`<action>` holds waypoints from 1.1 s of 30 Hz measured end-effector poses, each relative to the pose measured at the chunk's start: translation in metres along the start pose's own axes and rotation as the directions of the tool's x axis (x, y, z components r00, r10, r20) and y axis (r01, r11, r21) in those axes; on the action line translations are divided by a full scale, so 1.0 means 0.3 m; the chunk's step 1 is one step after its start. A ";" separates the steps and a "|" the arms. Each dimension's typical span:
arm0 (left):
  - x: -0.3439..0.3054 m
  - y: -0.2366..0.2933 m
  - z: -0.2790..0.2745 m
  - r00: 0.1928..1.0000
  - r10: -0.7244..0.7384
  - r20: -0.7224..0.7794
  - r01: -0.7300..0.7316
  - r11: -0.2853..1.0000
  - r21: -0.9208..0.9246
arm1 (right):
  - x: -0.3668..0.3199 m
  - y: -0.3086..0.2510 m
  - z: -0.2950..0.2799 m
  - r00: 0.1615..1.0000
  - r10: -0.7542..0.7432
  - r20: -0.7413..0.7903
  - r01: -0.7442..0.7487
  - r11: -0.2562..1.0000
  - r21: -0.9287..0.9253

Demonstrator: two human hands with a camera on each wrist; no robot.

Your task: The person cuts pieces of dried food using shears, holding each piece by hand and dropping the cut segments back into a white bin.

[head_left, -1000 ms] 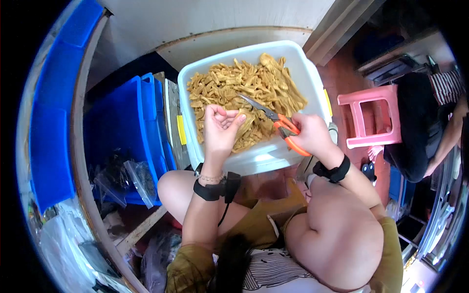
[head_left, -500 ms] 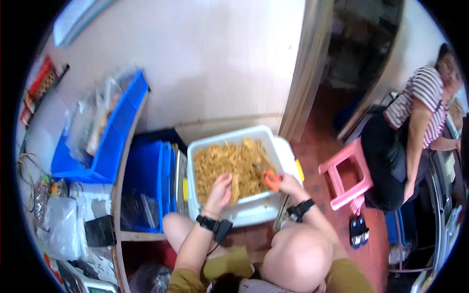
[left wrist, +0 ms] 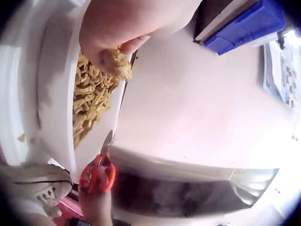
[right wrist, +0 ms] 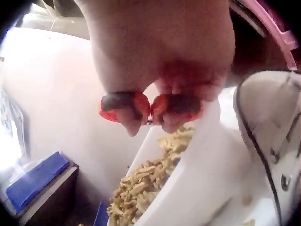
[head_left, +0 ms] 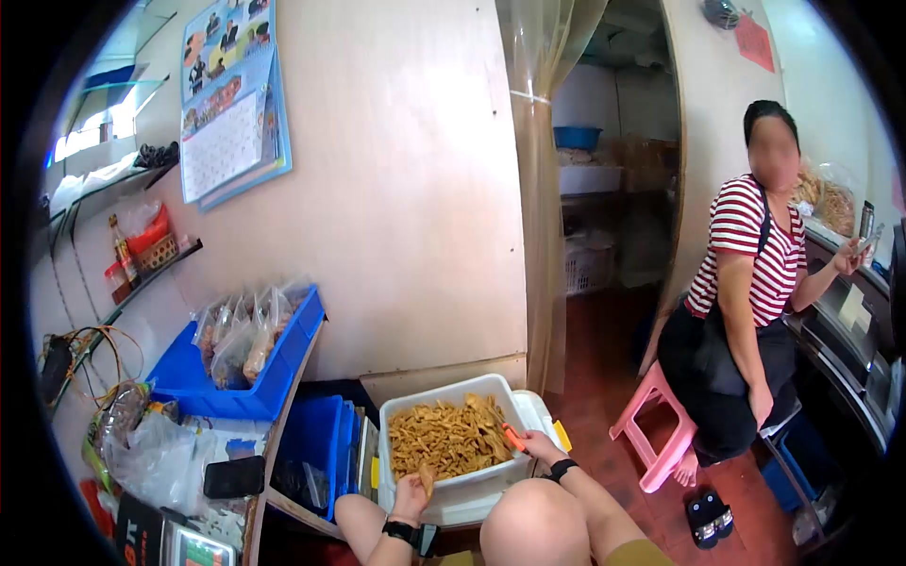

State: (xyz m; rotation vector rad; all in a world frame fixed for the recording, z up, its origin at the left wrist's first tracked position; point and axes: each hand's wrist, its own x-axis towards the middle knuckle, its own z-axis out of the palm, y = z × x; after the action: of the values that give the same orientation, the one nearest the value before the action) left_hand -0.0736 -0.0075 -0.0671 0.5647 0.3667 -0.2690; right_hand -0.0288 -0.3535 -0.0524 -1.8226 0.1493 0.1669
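A white tub (head_left: 502, 387) holds a heap of yellow-brown, wrinkled food strips (head_left: 444, 439). At its near left corner my left hand (head_left: 409, 500) pinches a larger folded piece (left wrist: 117, 64) of the same stuff, best seen in the left wrist view. My right hand (head_left: 545, 448), by the tub's right side, grips orange-handled scissors (head_left: 513, 438). In the right wrist view the fingers and thumb pass through the scissors' two handle loops (right wrist: 109, 114). The left wrist view shows the blades (left wrist: 107, 141) pointing toward the tub, apart from the pinched piece.
Left of the tub are blue bins (head_left: 314, 439) and a shelf with a blue tray (head_left: 217, 404) of bagged goods and a phone (head_left: 234, 477). On the right, a person (head_left: 746, 245) sits on a pink stool (head_left: 651, 429), with slippers (head_left: 708, 519) on the floor.
The head view has tilted up, bringing the wall calendar and seated person into sight. My hands have moved apart, the scissors away from the piece. Both hands keep hold of their things.
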 end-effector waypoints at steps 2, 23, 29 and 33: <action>-0.019 -0.022 -0.023 0.999 0.033 -0.027 -0.034 0.998 -0.047 | -0.039 -0.032 -0.021 0.998 0.051 0.038 -0.056 0.986 0.156; -0.895 0.173 0.091 0.931 0.364 0.037 -0.365 0.918 0.155 | -0.926 0.118 -0.405 0.891 -0.106 -0.441 0.000 0.972 -0.234; -1.030 0.150 -0.043 0.876 0.338 0.344 -0.330 0.940 -0.082 | -1.208 0.071 -0.411 0.773 -0.097 -0.626 -0.153 0.930 -0.333; -0.952 0.120 0.010 0.897 0.410 0.167 -0.427 0.901 0.083 | -1.305 0.056 -0.361 0.747 -0.094 -0.658 -0.056 0.977 -0.204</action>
State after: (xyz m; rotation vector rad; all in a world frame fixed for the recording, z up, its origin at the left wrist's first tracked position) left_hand -0.3176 0.0620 0.0688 0.7207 0.0802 0.0873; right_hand -0.4123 -0.4568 0.0342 -2.0270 0.6405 -0.5233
